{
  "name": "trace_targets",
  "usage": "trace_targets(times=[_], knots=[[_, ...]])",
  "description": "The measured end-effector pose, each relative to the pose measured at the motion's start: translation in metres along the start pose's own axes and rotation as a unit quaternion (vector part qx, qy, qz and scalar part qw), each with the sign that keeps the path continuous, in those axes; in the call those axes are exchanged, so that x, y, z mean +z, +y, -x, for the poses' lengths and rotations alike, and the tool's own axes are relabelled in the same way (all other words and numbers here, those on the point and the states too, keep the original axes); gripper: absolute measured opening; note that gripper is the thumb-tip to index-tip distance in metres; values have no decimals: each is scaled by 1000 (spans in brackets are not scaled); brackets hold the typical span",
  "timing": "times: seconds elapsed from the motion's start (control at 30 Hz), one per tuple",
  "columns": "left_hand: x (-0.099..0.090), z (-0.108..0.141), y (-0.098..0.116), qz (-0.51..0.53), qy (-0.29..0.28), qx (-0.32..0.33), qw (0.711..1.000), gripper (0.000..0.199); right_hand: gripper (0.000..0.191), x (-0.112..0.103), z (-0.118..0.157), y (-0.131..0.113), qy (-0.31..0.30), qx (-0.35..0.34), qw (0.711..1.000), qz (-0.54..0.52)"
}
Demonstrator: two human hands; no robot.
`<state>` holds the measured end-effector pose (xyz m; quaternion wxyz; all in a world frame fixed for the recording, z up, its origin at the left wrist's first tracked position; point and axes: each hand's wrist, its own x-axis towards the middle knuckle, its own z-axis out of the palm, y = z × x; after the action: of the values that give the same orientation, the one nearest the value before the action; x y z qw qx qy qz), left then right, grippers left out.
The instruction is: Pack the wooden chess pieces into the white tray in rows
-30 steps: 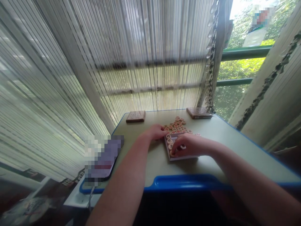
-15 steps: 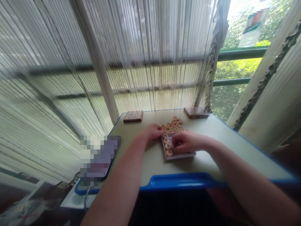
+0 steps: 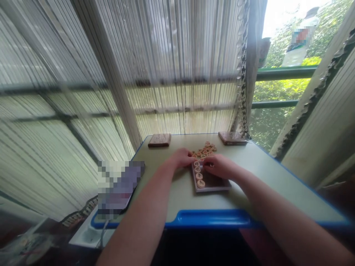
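Observation:
A shallow box [image 3: 213, 189] lies on the table, with a column of round wooden pieces [image 3: 199, 176] along its left side. My left hand [image 3: 183, 158] is at the box's far left corner, its fingers bent close together; what they hold, if anything, is too small to make out. Over the far part of the box is my right hand [image 3: 219, 165], its fingers curled together, and their grip is hidden. More round pieces [image 3: 205, 151] with red or dark characters are heaped just beyond the box.
Two flat brown boxes stand at the table's far edge, one at the left [image 3: 159, 140] and one at the right [image 3: 232, 138]. A phone-like device [image 3: 122, 190] with a cable lies at the left edge. Behind the table [image 3: 155, 177] hang striped curtains [image 3: 177, 44].
My right hand has moved from the near part of the box towards its far edge, uncovering more of the inside. The whole view has shifted slightly.

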<state>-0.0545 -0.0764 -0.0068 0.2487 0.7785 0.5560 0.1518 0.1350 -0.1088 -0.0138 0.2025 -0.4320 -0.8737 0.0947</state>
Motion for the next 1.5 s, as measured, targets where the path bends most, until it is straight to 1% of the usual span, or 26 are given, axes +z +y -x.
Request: trace_targets(times=[0.07,0.1,0.23,0.3,0.37,0.47,0.53,0.6,0.63,0.7,0.77,0.83,0.9,0.97,1.03,1.1,1.2,1.27,1.37,1.5], knots=[[-1,0,0,-9,8,1,1000,26,18,-1,-1,3,42,2,999,-6],[-1,0,1,-13,15,2,1000,26,18,-1,-2,4,46,-6,999,-5],[-2,2,4,-19,44,5,999,23,12,-2,-3,8,0,-64,998,9],[-3,3,4,-25,52,5,998,24,11,-2,-4,11,18,-62,997,31],[-5,3,4,-44,67,7,997,25,13,-2,-6,15,62,-30,996,56],[-6,-1,0,-85,120,16,989,26,19,-1,-8,24,112,31,991,70],[-3,-5,-2,-92,158,29,983,26,22,0,-9,28,109,62,990,56],[2,-11,-4,-68,186,45,979,30,23,1,-10,28,83,73,993,37],[6,-14,-4,-48,191,51,979,32,23,2,-10,27,72,71,994,34],[14,-20,-4,-6,182,50,982,35,25,3,-11,24,63,63,995,43],[20,-25,-6,23,152,26,988,33,28,3,-13,22,78,69,993,53],[23,-29,-9,59,141,-3,988,34,31,4,-14,25,100,90,990,53],[23,-32,-14,104,155,-22,982,42,34,3,-15,33,119,127,983,53],[21,-33,-20,139,170,-35,975,49,35,3,-15,43,130,179,974,55],[20,-34,-25,151,180,-47,971,50,34,2,-15,53,129,227,964,50],[19,-33,-26,146,193,-55,969,47,35,3,-13,59,120,255,959,39],[19,-32,-24,108,220,-53,968,38,36,3,-12,61,98,274,957,21],[19,-31,-21,81,219,-46,971,33,33,3,-11,61,82,276,958,9],[20,-29,-19,48,217,-30,975,31,28,3,-10,63,69,273,960,-6],[19,-24,-17,-14,266,-9,964,29,25,2,-10,68,67,269,961,-12]])
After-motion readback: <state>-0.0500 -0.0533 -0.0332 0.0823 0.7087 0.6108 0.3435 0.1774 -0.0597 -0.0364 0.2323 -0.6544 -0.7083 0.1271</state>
